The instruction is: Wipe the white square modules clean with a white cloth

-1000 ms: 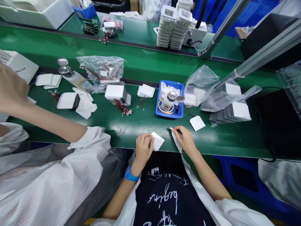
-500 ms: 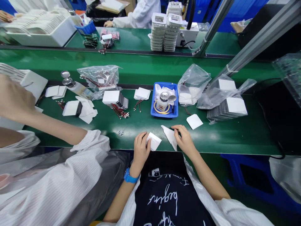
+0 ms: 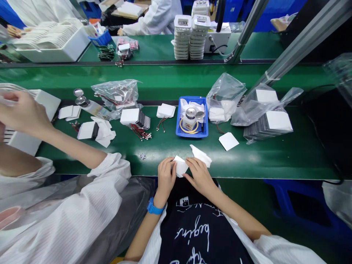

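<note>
At the near edge of the green bench, my left hand point(image 3: 166, 175) grips a small white square piece point(image 3: 180, 165) by its left side. Its fingers are curled round the edge. My right hand point(image 3: 200, 175) meets the same piece from the right, fingers pinched on it. A folded white wipe point(image 3: 202, 155) lies on the mat just beyond my right hand's knuckles. A blue watch band shows on my left wrist.
A blue tray point(image 3: 192, 134) with a small bottle sits mid-bench. One white square point(image 3: 228, 141) lies loose to its right, near bagged stacks point(image 3: 268, 123). More stacks with red wires point(image 3: 135, 119) stand left. A co-worker's arm point(image 3: 55, 137) reaches across at far left.
My right hand let go of the white wipe, left it on the mat, and moved left to join my left hand on the square piece. The view tilted slightly.
</note>
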### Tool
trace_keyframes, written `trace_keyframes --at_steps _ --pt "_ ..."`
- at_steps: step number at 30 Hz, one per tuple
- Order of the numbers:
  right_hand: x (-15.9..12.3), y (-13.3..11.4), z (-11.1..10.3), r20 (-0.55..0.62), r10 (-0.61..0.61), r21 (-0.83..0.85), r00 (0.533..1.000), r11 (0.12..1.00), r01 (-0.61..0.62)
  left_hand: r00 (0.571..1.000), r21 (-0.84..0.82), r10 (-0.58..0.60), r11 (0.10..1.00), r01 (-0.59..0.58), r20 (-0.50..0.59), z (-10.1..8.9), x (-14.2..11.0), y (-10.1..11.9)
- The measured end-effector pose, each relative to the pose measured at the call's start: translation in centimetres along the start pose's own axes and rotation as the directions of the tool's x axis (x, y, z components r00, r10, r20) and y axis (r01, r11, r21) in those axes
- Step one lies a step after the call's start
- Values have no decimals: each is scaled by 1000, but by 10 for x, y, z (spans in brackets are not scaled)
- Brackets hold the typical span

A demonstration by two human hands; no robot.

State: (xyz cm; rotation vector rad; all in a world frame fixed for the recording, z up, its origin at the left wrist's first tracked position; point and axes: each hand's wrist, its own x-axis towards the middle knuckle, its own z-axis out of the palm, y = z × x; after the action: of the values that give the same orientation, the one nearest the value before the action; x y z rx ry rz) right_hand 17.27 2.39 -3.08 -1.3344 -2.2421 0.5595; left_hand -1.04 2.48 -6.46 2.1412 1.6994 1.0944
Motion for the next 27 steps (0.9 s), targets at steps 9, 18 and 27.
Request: trace_keyframes --at_steps 9,18,27 --pt "10 0 15 -189 -7 7 982 1000 8 996 -142 -73 987 79 45 -10 -9 8" --pt "23 -9 -16 -216 -185 5 959 982 190 936 -430 -329 832 351 128 -18 -6 20" --pt "14 -51 -98 -330 -264 -28 906 962 270 784 -730 -239 286 621 573 -84 30 87"
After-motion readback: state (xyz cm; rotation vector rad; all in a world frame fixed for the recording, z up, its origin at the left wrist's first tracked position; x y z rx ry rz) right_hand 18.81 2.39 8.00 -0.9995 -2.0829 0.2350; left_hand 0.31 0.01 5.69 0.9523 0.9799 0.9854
